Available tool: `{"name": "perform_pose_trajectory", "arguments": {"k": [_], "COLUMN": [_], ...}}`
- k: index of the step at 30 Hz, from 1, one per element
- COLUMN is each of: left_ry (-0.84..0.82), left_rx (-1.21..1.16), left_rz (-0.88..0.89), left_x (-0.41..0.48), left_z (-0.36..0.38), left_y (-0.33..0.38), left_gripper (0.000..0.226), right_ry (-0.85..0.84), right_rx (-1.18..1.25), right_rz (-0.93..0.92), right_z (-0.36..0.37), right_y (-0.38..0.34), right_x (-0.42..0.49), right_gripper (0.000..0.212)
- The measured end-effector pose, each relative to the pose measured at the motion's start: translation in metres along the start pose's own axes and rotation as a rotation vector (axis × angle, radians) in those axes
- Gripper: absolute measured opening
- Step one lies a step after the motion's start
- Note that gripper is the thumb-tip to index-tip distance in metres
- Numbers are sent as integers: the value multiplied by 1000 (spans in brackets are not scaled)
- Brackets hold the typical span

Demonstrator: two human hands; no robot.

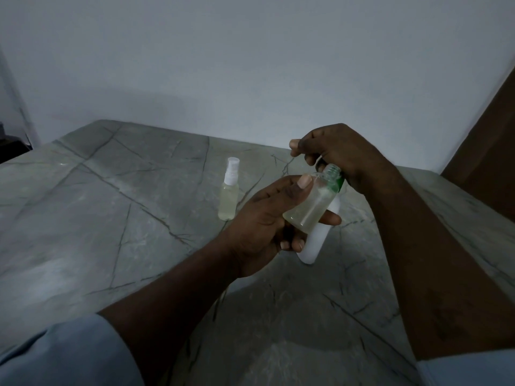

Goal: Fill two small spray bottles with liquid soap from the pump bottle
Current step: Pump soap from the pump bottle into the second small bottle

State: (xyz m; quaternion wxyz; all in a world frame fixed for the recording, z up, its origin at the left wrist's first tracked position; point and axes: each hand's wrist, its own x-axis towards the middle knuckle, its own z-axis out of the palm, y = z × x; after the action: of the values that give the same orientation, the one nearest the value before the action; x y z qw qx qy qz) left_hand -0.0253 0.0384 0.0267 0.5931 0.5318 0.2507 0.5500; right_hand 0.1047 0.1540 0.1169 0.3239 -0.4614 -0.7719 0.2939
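Grey-green tabletop point(111, 218) veined with dark lines, filling the lower half of the view. Pale, bare wall point(250, 65) behind its far edge. Brown panel point(490, 140) at the right margin; dark shape at the far left margin, too dim to identify. Low, even light throughout.

1 small spray bottle point(229, 190) upright on the tabletop, left of both hands, touched by neither. White spray top fitted; pale yellow liquid in the clear body.

Left hand point(267, 218) raised above the tabletop, gripping a 2nd small bottle, the open bottle point(312, 201). Thumb laid along its upper side, fingers curled beneath and behind it. Open bottle tilted, threaded neck bare and pointing up and to the right; pale yellow liquid inside.

Right hand point(334, 154) arched over the top of the white pump bottle point(317, 240), fingers curled down around its head, itself hidden under the hand. Thumb and forefinger tips pressed together at the hand's left end; contents of that pinch, if any, not discernible. Green part of the pump visible just beside the open bottle's neck; contact between the 2 not discernible.

Pump bottle behind the open bottle, base on the tabletop, white body showing below the left hand's fingers.

Both forearms bare, reaching in from the lower corners; light blue sleeve point(55, 358) at each.
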Motion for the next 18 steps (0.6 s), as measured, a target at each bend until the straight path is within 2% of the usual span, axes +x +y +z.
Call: {"name": "perform_pose_trajectory", "arguments": {"k": [7, 13, 18], "left_ry": [-3, 2, 4], "left_rx": [-2, 26, 23], "left_rz": [-1, 11, 2], "left_x": [2, 2, 2], "left_z": [1, -2, -2], "left_y": [0, -2, -2], "left_gripper": [47, 51, 47], "right_ry": [58, -35, -30], "right_rx": [-23, -13, 1], "right_rz": [-61, 7, 2], "right_z": [-4, 0, 0], "right_y": [-5, 0, 1], "right_x": [0, 1, 1], "right_gripper": [27, 23, 24]}}
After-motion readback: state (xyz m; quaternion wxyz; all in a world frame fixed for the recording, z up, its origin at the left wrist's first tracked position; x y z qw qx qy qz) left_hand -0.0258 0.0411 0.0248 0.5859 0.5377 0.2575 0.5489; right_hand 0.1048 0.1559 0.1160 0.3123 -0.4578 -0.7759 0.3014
